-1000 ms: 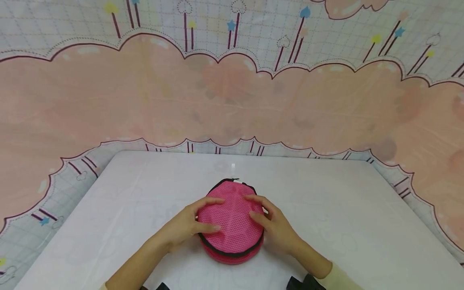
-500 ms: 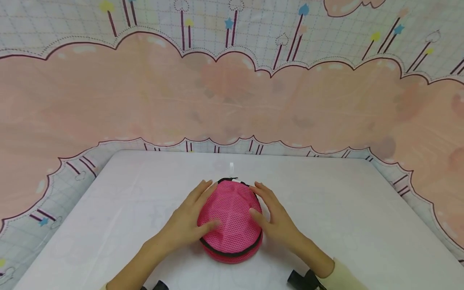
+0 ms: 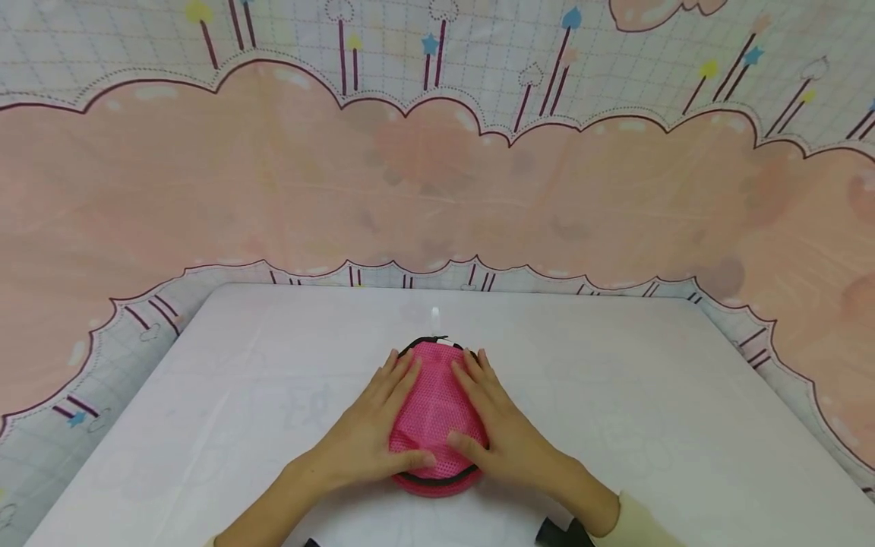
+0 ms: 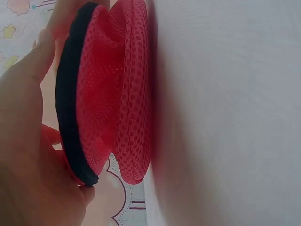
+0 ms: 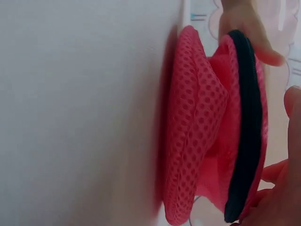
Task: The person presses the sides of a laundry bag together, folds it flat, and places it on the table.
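A round pink mesh pouch (image 3: 437, 403) with a black zipper band (image 4: 69, 94) lies on the table in the head view. My left hand (image 3: 369, 434) rests on its left side, fingers extended toward the far rim and thumb across the near part. Opposite it, my right hand (image 3: 509, 434) rests on the right side, fingers likewise extended and its thumb on the top. Both wrist views show the soft side wall folded inward between the zippered top and the padded base (image 5: 183, 132). What lies inside the pouch is hidden.
The white table (image 3: 649, 395) spreads out around the pouch, its far edge behind it. A small pale mark (image 3: 435, 313) shows beyond the pouch. A patterned peach and white cloth (image 3: 307, 190) hangs behind. Black wrist gear (image 3: 564, 533) shows near the right sleeve.
Both hands have gone from curled fingers on the pouch's sides to straight fingers laid over it. They now sit closer together and cover more of its top. The pouch stays in place.
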`<state>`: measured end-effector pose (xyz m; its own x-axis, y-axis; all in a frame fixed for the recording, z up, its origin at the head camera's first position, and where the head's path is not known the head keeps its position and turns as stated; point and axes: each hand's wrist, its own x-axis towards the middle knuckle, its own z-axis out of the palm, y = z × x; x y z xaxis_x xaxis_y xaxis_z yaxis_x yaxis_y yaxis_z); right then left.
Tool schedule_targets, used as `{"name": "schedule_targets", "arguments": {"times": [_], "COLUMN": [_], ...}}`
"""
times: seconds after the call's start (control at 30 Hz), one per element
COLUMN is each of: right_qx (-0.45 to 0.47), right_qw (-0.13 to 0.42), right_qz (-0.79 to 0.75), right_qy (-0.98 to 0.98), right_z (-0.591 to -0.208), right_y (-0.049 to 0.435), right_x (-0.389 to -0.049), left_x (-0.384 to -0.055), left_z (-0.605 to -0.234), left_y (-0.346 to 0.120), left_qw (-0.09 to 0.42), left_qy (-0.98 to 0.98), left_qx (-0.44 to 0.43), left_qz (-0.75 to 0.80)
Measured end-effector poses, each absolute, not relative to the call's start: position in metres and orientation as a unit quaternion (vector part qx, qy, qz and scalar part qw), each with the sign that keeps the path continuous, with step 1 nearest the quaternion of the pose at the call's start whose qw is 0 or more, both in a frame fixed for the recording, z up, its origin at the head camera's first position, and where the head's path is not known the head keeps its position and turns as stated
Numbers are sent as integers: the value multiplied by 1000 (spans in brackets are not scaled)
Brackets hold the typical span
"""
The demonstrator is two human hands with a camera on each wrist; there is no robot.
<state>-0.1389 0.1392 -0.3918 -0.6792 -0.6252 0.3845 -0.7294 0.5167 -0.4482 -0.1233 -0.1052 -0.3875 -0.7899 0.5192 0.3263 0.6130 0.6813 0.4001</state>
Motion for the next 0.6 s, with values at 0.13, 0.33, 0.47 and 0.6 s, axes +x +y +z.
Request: {"name": "schedule_targets", "arguments": {"times": [0.13,0.33,0.47,0.6], "right_qx": [391,384,380,378], "right_qw": [83,75,65,54], "right_qz": [290,296,293,284], "right_qy": [-869,-871,-875,-879], "right_z": [-397,-401,-403,-406], "right_y": [137,135,134,133], "right_x": [-137,-136,-135,-135], "left_x": [-122,-120,-120,-120], "left_z": [-390,-392,-397,-401], "left_y": [-103,-102,-101,-101], "left_qw": [88,65,60,63], "left_qy": [-914,-919,-920,-919], "left_qx": [-312,-312,-315,-321], "left_qz": [-242,-231,-224,-220]}}
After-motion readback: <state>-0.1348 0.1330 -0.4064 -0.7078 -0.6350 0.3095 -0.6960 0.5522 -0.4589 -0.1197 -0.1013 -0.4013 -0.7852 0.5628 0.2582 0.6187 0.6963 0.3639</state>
